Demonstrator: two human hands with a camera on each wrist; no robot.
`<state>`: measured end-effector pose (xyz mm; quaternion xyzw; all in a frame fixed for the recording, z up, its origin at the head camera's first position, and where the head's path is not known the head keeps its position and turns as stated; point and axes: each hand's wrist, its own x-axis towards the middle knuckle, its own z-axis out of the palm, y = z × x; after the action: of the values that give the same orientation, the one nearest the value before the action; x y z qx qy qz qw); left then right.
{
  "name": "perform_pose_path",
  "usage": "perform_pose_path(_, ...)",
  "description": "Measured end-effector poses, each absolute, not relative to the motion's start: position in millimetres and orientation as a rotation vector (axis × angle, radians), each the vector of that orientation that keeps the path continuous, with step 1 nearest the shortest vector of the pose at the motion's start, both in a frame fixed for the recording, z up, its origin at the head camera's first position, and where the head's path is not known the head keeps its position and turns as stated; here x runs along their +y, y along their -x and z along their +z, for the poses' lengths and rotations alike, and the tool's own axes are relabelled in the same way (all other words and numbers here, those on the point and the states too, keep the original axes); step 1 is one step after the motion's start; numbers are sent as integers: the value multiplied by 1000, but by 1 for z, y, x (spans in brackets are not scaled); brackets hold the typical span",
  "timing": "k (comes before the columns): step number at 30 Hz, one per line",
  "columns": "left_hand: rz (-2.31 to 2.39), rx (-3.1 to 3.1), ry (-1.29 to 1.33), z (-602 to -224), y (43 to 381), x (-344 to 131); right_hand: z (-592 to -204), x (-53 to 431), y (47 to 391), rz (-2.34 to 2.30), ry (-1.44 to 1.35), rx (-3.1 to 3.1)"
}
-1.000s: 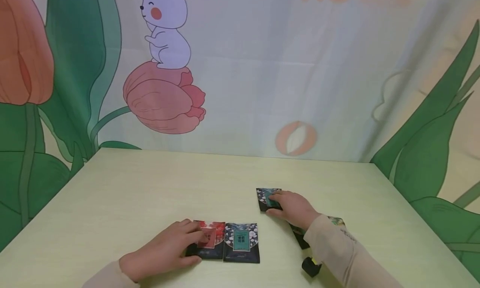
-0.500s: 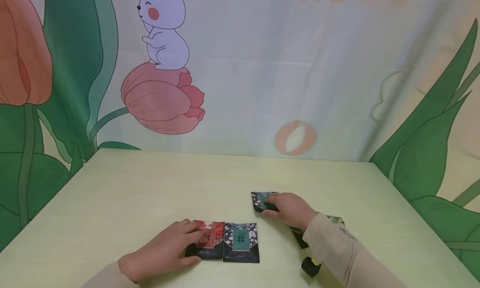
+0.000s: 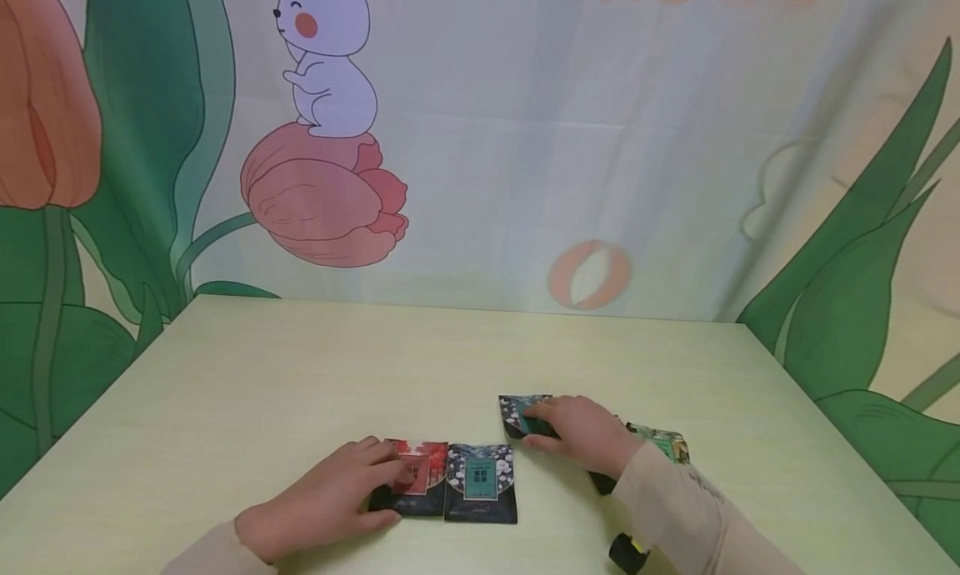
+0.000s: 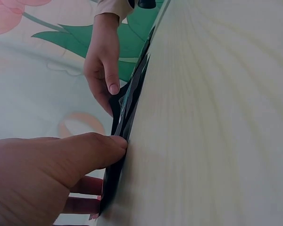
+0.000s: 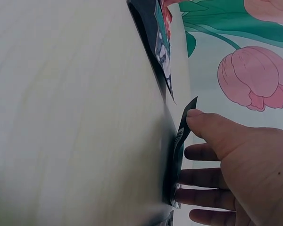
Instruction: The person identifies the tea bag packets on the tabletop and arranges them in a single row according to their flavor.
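My left hand (image 3: 330, 496) rests on a red-and-black sachet (image 3: 426, 502), fingers across its printed face and thumb at its near edge. Directly right of this sachet, edge to edge, lies a dark floral sachet (image 3: 481, 487) with a teal label. Farther back, my right hand (image 3: 585, 432) pinches a matching teal-labelled sachet (image 3: 513, 410) between thumb and fingers. That sachet looks slightly bent and tilted in the right wrist view, where its dark back (image 5: 179, 136) faces the thumb.
Partly under the right forearm lies a green-patterned sachet (image 3: 667, 443). A small black object with a yellow part (image 3: 627, 552) shows by the right sleeve. Behind the pale table (image 3: 337, 358) hangs a printed curtain (image 3: 480, 183).
My right hand has drawn its sachet toward me and slightly left, closer to the flat pair. The left hand and the two sachets near it have stayed in place.
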<state>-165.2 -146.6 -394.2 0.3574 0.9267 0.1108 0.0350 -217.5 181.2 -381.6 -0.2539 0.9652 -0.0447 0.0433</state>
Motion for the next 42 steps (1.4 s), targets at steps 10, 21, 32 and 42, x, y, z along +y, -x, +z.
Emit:
perform_pose_path(10, 361, 2855, -1099, -395, 165, -147, -380, 182, 201, -89, 826, 2964)
perform_pose_path(21, 362, 2847, -1091, -395, 165, -147, -385, 187, 187, -39, 893, 3013)
perform_pose_path(32, 350, 2864, -1113, -398, 165, -148, -387, 192, 170, -6, 981, 3040)
perform_pose_path(42, 344, 2875, -1131, -397, 166, -148, -387, 192, 156, 5, 1000, 3059)
